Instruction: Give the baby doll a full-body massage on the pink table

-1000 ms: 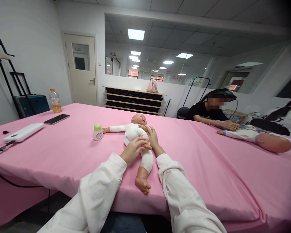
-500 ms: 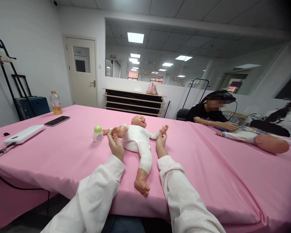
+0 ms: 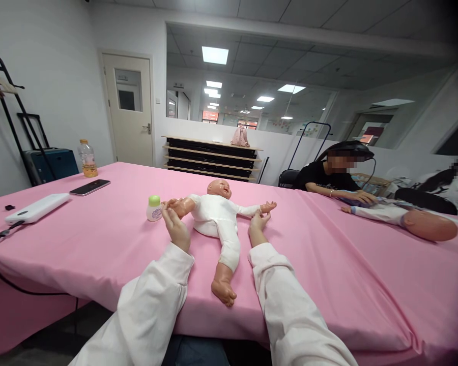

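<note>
A: Grip first: what are the two hands doing

B: The left hand (image 3: 176, 230) is grasping the doll (image 3: 216, 212) by the end of its bent leg (image 3: 185, 206); the right hand (image 3: 258, 224) is closing its fingers around the wrist of the doll's outstretched arm (image 3: 247, 209)

A: Position of the doll

B: It is lying face up on the pink cloth (image 3: 309, 300), mid-table in front of the wearer, head pointing away. Its other leg (image 3: 229, 249) is extending toward the near edge, bare foot outermost

A: Objects near the left hand

B: A small green-capped bottle (image 3: 154, 209) is standing upright just beside the fingers; whether they are touching it, I cannot tell. Farther left, a phone (image 3: 90, 187) is lying flat, a white device (image 3: 38, 208) is trailing a black cable, and a drink bottle (image 3: 87, 160) is standing behind them

A: Right side of the table

B: A co-worker (image 3: 322, 177) in black is sitting there, reaching over a second doll (image 3: 429, 225), which is lying well apart from the right hand
</note>
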A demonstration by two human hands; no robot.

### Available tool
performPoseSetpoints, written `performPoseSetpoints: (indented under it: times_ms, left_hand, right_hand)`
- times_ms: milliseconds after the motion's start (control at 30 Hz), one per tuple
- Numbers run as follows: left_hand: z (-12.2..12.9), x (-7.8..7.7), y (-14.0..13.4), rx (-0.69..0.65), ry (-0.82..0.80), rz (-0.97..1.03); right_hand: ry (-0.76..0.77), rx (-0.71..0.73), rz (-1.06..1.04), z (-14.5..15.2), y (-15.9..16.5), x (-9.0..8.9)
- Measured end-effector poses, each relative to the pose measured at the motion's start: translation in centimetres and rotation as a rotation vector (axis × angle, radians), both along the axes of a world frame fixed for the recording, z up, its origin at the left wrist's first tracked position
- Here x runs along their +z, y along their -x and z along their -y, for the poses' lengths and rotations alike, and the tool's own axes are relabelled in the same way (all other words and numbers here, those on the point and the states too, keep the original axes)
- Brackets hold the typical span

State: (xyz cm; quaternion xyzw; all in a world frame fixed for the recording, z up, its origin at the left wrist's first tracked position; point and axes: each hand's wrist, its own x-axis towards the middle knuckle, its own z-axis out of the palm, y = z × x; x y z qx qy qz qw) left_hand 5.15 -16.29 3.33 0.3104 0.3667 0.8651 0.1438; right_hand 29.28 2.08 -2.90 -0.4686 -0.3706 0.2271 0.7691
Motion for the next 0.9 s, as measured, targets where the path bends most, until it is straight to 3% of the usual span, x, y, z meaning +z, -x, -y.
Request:
performPoseSetpoints:
  times_ms: [100, 200, 400, 533, 700, 833, 900]
  left_hand:
    - [0.5, 0.4, -0.9, -0.112, -0.040, -0.165]
    - [0.8, 0.5, -1.7, -0.211, -0.020, -0.330]
    - [0.2, 0.3, -3.4, -0.360, 0.020, -0.713]
    - [0.1, 0.6, -4.2, -0.472, 0.046, -0.908]
    - [0.2, 0.5, -4.0, -0.438, 0.059, -0.774]
    - [0.1, 0.6, -2.9, -0.243, 0.028, -0.449]
    - [0.2, 0.8, -2.0, -0.147, 0.007, -0.292]
  right_hand:
    - [-0.050, 0.007, 0.087, 1.2, 1.0, 1.2]
    - [-0.135, 0.110, 0.295, 2.3, 2.3, 2.0]
    - [-0.105, 0.322, 0.800, 2.6, 4.0, 2.0]
    - [-0.091, 0.302, 0.900, 2.6, 4.1, 2.0]
    - [-0.085, 0.273, 0.773, 2.9, 4.1, 2.1]
    - [-0.125, 0.283, 0.448, 2.9, 3.7, 2.4]
    - [-0.098, 0.214, 0.254, 2.6, 3.0, 2.4]
